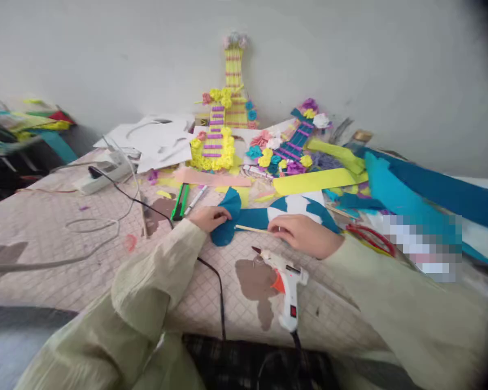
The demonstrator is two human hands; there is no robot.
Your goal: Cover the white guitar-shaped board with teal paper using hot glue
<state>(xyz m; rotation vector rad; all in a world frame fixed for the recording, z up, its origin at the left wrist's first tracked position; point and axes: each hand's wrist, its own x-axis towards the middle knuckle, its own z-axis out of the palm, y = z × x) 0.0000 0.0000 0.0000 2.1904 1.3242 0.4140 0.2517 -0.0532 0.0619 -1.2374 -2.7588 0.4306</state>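
Note:
A blue paper cut-out shaped like a guitar, with a white patch on its wide right end, lies flat on the table. My left hand is at its narrow left end, the fingers closed together on the blue edge. My right hand pinches a thin wooden stick, which lies along the lower edge of the cut-out's neck. Just below my right hand, a white glue gun with an orange trigger rests on the table, its nozzle pointing up and left.
A green utility knife and a white pen lie beyond my left hand. Decorated yellow and blue guitar shapes stand by the wall. A power strip and cables lie at left. Blue paper sheets and red-handled scissors are at right.

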